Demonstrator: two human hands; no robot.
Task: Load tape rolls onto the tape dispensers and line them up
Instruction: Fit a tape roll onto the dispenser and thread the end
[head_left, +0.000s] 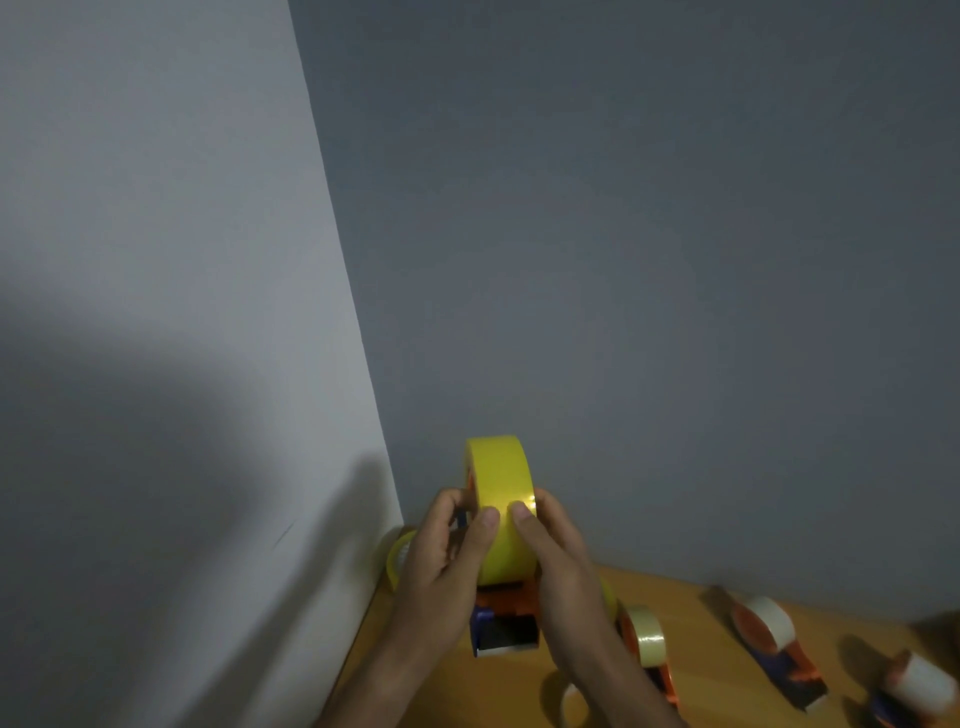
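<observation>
Both hands (447, 566) (558, 566) grip the yellow tape roll (501, 499) near the wall corner (400, 514).

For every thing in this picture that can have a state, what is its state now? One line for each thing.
Yellow tape roll: on the dispenser, held upright by both hands.
Orange dispenser: lifted off the table, loaded.
Left hand: grip on the roll.
Right hand: grip on the roll.
Second dispenser: on the table, loaded with pale tape.
Third dispenser: on the table, loaded.
Fourth dispenser: on the table, loaded, blurred.
Loose roll: unloaded, by the wall.
</observation>
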